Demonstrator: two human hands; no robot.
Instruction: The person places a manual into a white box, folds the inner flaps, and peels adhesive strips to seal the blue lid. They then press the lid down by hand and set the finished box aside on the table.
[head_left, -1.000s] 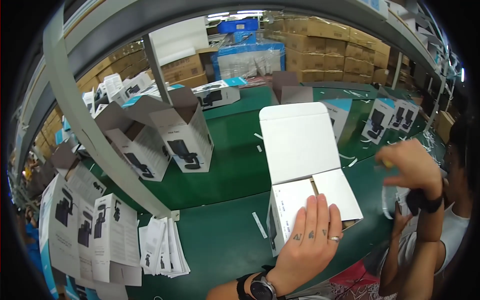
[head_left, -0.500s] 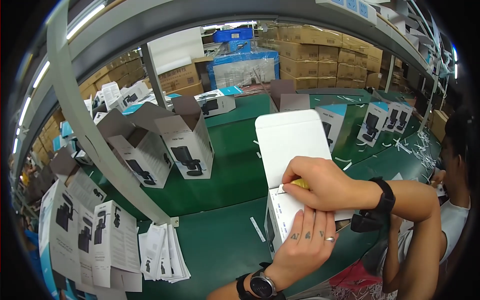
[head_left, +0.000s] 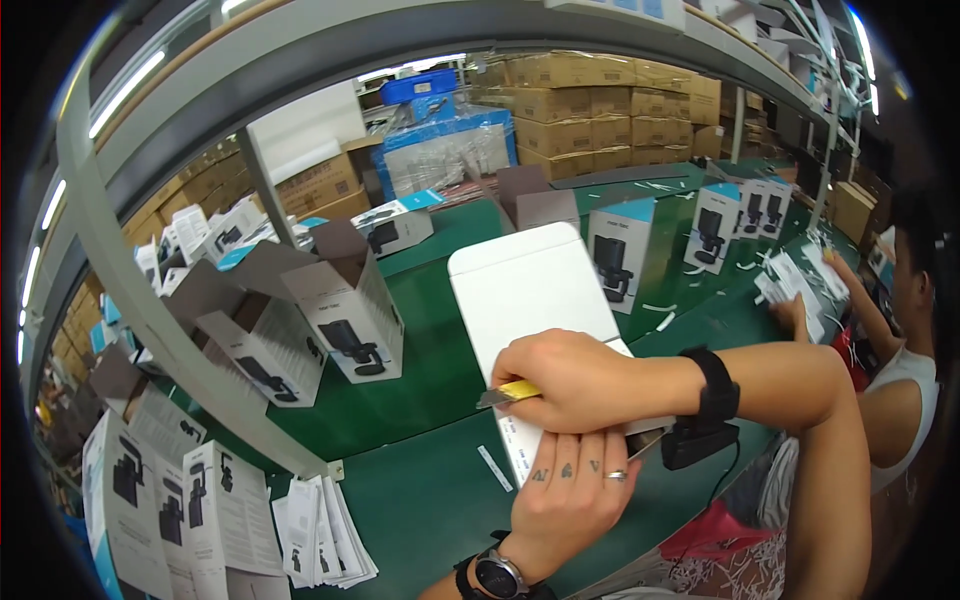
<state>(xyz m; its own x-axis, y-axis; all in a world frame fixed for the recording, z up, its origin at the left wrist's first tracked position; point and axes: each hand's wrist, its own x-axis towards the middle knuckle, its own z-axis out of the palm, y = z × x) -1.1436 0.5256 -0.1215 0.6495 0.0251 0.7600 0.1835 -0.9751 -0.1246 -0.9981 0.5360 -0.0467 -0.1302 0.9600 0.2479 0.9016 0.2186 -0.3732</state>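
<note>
A small white box with its lid flap [head_left: 525, 285] raised lies on the green bench in front of me. My right hand [head_left: 585, 385] is closed around a yellow utility knife [head_left: 516, 391]. The knife's blade sticks out to the left, near the foot of the flap. Below it, my left hand [head_left: 572, 490] lies on the box with its fingers stretched out flat. Both hands cover most of the box top; a printed strip shows along its left edge [head_left: 517, 445].
A paper strip [head_left: 494, 468] lies left of the box. Printed leaflets [head_left: 318, 530] and standing cartons [head_left: 352, 325] are to the left. More cartons [head_left: 620, 255] stand behind. At right, a co-worker handles white sheets [head_left: 792, 290]. An upright metal post [head_left: 180, 270] rises at left.
The knife blade, formerly hidden at the box edge, now shows clearly, pointing left. My view has shifted a little rightward. The co-worker's hands now reach over the bench with white sheets.
</note>
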